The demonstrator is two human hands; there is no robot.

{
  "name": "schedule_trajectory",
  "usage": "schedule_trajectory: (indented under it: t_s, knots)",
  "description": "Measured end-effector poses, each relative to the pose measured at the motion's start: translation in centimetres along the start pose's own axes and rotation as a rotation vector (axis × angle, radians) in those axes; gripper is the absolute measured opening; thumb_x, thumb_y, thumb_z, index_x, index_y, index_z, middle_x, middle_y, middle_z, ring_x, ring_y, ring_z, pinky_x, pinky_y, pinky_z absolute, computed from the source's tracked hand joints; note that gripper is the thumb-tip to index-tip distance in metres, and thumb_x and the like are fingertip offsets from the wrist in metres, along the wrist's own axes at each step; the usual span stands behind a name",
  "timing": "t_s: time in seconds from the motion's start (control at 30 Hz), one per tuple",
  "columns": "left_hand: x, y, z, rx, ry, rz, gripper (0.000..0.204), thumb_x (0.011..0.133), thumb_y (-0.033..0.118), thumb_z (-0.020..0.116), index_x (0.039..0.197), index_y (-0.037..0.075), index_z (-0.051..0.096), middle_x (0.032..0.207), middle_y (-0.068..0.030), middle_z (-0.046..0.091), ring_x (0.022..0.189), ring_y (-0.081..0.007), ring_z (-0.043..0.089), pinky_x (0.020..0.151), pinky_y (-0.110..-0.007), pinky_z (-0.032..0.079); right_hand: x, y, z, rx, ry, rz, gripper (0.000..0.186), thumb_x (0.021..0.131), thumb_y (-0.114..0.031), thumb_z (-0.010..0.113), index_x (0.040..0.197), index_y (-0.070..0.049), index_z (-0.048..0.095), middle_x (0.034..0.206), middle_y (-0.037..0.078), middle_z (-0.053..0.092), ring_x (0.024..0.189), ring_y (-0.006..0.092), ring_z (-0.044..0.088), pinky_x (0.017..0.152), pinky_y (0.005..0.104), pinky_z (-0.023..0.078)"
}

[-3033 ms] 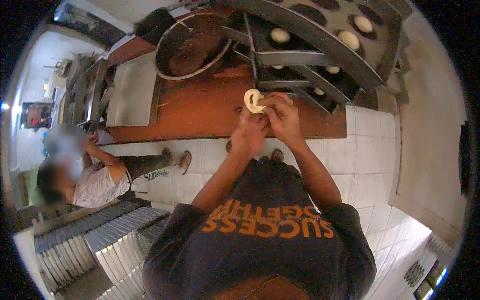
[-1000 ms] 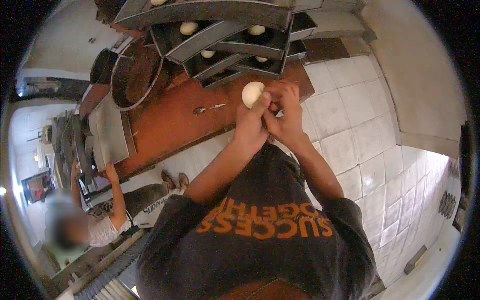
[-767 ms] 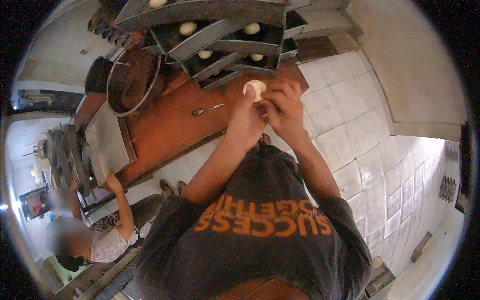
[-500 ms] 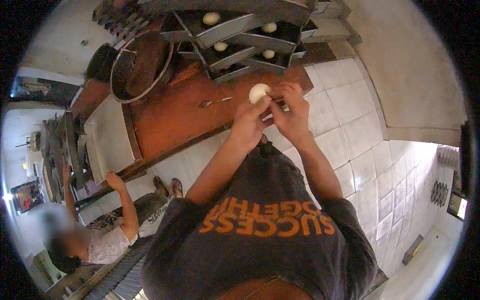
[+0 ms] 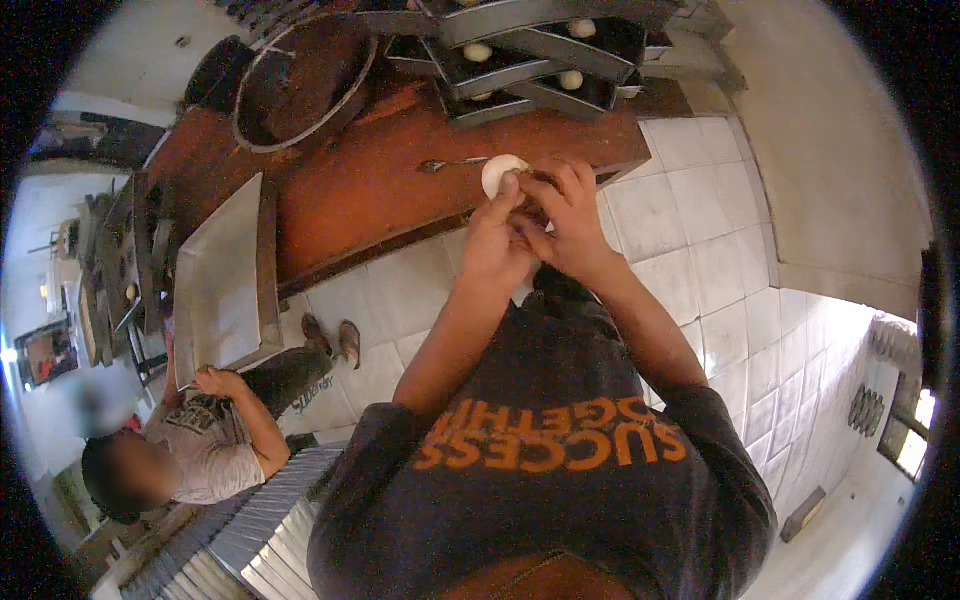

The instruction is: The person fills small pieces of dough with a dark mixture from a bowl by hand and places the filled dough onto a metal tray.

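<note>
Pinching together, the left hand (image 5: 497,245) and right hand (image 5: 565,215) clamp a pale dough ball (image 5: 500,173) over the brown table (image 5: 350,200). Angled metal trays (image 5: 520,70) beyond hold more dough balls, partly hidden. A big round pan (image 5: 300,80) looks empty; a flat grey tray (image 5: 225,275) lies left.

pale dough ball (image 5: 497,172), reddish-brown table (image 5: 340,200), white floor tiles (image 5: 690,250).
</note>
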State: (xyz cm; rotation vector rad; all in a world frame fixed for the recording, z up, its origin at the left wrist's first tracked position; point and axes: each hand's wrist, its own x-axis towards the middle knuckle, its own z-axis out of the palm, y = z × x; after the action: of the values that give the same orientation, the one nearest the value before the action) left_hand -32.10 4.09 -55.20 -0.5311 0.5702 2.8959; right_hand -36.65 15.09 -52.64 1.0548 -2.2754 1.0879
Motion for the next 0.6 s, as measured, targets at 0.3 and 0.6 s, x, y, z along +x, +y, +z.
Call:
schedule_trajectory:
  t_s: [0.3, 0.6]
  knots:
    - [5.6, -8.6, 6.0, 0.143, 0.064, 0.231, 0.028, 0.084, 0.024, 0.054, 0.105, 0.006, 0.051, 0.095, -0.0035, 0.056, 0.088, -0.0149, 0.054, 0.076, -0.029, 0.045, -0.8, 8.1, -6.8, 0.122, 0.09, 0.063, 0.027, 0.06, -0.004, 0.064, 0.085, -0.007, 0.055, 0.091, 0.008, 0.052, 0.086, 0.03, 0.046, 0.076, 0.0405, 0.036]
    - [11.4, -25.8, 16.9, 0.057, -0.038, 0.03, 0.026, 0.083, 0.019, 0.056, 0.102, 0.002, 0.05, 0.089, -0.0054, 0.055, 0.082, -0.0158, 0.053, 0.074, -0.031, 0.044, -8.3, 21.4, -23.9, 0.093, 0.181, -0.021, 0.035, 0.056, -0.002, 0.063, 0.089, -0.005, 0.052, 0.091, 0.011, 0.052, 0.089, 0.0308, 0.046, 0.08, 0.0397, 0.035]
